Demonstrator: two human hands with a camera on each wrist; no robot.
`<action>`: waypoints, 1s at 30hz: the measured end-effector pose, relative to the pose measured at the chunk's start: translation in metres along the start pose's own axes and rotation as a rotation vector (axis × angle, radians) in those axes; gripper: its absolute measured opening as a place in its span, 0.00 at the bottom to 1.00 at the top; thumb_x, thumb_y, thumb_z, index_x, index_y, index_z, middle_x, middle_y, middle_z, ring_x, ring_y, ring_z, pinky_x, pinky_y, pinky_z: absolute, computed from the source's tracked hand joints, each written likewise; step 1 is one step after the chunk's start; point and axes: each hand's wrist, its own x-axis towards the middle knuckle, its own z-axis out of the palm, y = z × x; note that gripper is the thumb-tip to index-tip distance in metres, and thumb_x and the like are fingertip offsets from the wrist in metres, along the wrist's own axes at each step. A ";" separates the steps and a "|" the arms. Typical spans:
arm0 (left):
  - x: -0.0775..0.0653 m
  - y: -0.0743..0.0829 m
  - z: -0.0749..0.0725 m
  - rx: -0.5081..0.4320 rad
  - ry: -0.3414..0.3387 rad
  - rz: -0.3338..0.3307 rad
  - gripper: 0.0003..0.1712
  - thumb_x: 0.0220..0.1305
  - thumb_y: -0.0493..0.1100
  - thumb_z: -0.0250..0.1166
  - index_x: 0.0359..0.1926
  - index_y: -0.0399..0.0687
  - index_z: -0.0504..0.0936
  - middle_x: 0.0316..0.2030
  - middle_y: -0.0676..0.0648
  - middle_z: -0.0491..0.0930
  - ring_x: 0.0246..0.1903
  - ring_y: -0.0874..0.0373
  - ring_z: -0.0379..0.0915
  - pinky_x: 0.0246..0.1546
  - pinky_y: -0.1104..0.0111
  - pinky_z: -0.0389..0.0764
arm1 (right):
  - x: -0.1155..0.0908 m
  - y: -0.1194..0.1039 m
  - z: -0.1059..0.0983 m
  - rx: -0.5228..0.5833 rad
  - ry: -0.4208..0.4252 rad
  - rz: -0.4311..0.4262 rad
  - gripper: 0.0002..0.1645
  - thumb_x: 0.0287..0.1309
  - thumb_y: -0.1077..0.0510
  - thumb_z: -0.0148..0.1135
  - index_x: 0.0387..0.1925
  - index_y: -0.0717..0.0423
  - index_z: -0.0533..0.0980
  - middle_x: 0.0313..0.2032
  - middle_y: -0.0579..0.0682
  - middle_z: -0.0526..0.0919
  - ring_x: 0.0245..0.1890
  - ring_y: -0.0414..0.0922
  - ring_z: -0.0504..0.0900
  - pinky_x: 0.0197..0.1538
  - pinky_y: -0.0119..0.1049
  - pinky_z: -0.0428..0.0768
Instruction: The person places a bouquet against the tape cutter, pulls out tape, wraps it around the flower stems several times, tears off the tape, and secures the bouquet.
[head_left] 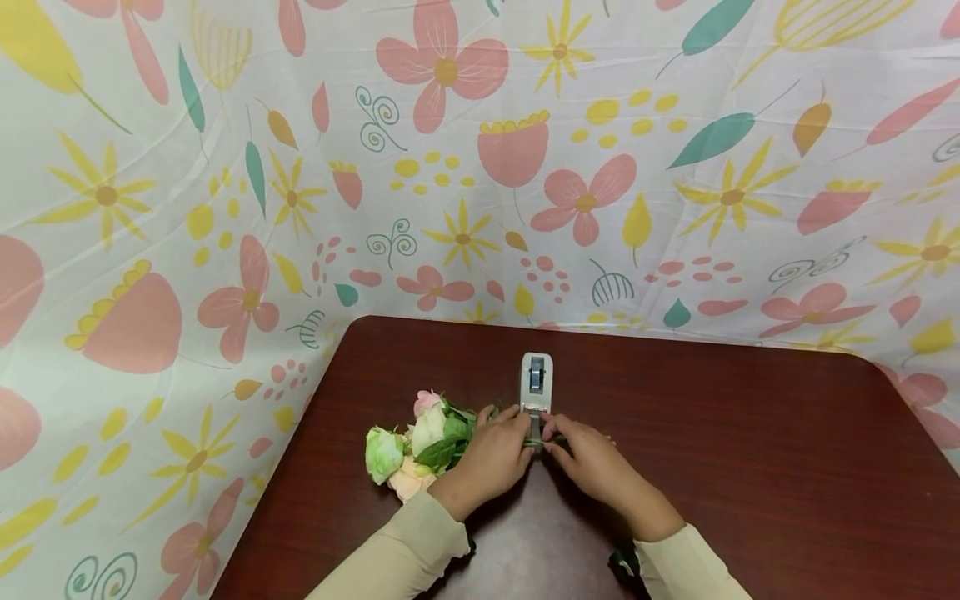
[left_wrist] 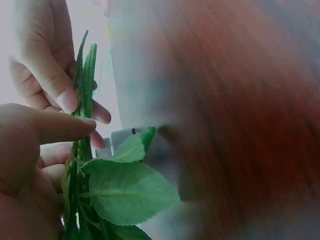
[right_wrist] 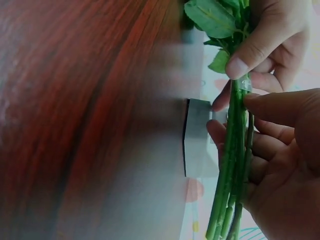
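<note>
A bunch of artificial flowers lies on its side, its pale green, white, pink and peach blooms [head_left: 411, 446] to the left in the head view. My left hand [head_left: 491, 454] grips the green stems [left_wrist: 86, 75] just below the leaves [left_wrist: 132, 192], thumb across them. Further down the same stems, my right hand [head_left: 600, 471] pinches them between thumb and fingers. A white tape dispenser [head_left: 536, 383] stands right behind both hands, and a clear tape strip [head_left: 536, 427] runs from it toward the stems. In the right wrist view, shiny clear tape [right_wrist: 245, 83] shows on the stems between the two thumbs.
The dark red-brown table [head_left: 750, 450] extends widely to the right of the hands. A floral-printed cloth [head_left: 465, 167] hangs along the table's back and left edges.
</note>
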 end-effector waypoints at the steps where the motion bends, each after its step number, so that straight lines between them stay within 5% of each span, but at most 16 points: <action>1: 0.000 0.000 0.001 -0.006 -0.006 -0.001 0.10 0.67 0.48 0.67 0.38 0.53 0.74 0.37 0.52 0.87 0.68 0.50 0.71 0.67 0.41 0.66 | 0.000 0.000 0.000 0.000 -0.005 -0.012 0.07 0.65 0.62 0.65 0.38 0.49 0.74 0.62 0.57 0.81 0.56 0.54 0.84 0.49 0.46 0.80; 11: -0.005 0.001 0.003 -0.027 -0.037 0.007 0.09 0.70 0.48 0.65 0.40 0.52 0.73 0.42 0.49 0.86 0.72 0.47 0.65 0.68 0.40 0.64 | -0.003 -0.001 -0.004 0.045 -0.088 0.000 0.06 0.69 0.62 0.61 0.41 0.49 0.71 0.61 0.60 0.81 0.54 0.53 0.85 0.48 0.44 0.81; 16: -0.006 0.001 0.005 0.092 0.057 0.055 0.10 0.67 0.48 0.67 0.41 0.52 0.74 0.46 0.51 0.86 0.62 0.52 0.75 0.68 0.42 0.65 | -0.001 -0.001 -0.005 0.009 -0.072 0.040 0.08 0.69 0.57 0.62 0.47 0.49 0.75 0.42 0.46 0.87 0.38 0.38 0.83 0.41 0.38 0.79; 24: -0.005 0.001 0.008 0.193 0.168 0.093 0.12 0.64 0.48 0.70 0.40 0.53 0.74 0.42 0.54 0.86 0.50 0.56 0.77 0.67 0.47 0.68 | 0.006 -0.004 -0.012 -0.036 -0.134 0.040 0.13 0.74 0.53 0.54 0.48 0.51 0.83 0.44 0.46 0.88 0.48 0.47 0.86 0.51 0.49 0.82; 30: -0.004 0.001 0.007 0.227 0.191 0.105 0.12 0.63 0.48 0.71 0.39 0.54 0.76 0.41 0.55 0.86 0.49 0.57 0.78 0.67 0.48 0.68 | 0.009 -0.001 -0.017 0.002 -0.203 0.020 0.12 0.75 0.53 0.53 0.43 0.50 0.83 0.33 0.39 0.84 0.38 0.37 0.81 0.45 0.41 0.80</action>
